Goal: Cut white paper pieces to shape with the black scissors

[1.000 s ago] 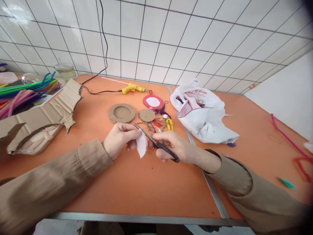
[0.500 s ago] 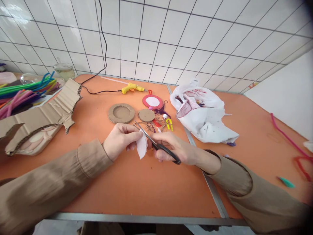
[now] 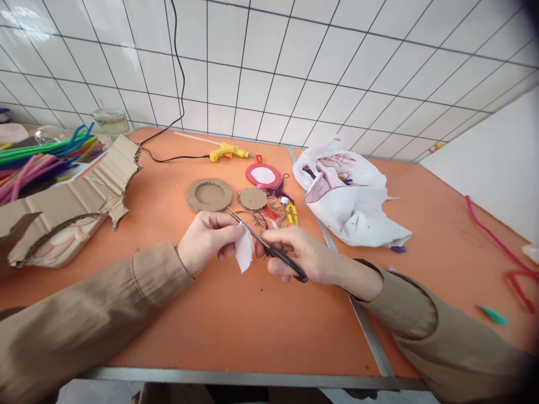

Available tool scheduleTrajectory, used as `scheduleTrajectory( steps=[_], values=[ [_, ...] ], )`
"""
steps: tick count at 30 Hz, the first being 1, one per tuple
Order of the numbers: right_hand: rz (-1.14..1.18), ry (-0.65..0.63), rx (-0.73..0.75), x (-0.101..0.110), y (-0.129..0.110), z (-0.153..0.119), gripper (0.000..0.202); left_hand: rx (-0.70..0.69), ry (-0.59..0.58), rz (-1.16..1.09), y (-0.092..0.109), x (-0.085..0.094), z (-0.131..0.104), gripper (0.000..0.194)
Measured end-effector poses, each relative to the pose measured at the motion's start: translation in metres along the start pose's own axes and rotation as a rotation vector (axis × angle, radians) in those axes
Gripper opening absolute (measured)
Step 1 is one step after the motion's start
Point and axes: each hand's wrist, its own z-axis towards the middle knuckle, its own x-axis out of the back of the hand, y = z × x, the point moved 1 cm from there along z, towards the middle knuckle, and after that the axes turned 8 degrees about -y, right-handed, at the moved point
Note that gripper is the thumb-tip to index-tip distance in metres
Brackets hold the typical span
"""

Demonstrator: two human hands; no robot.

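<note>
Paper trimming, apparently mid-cut. My left grip pinches the white paper, which hangs between both hands; my right grip holds the scissors, blades nearly together at the paper's upper end. A further snip would call for parted blades and steady paper.

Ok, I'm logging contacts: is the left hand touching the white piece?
Touching: the head view shows the left hand pinching the white piece at its upper end.
</note>
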Motion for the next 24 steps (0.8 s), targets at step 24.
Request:
scheduleTrajectory(
  steps=[24],
  values=[
    [-0.017, -0.037, 0.127, 0.0027, 0.0004, 0.0019, 0.062, -0.003, -0.039, 0.109, 0.0038, -0.0026, -0.001, 0.023]
  ],
)
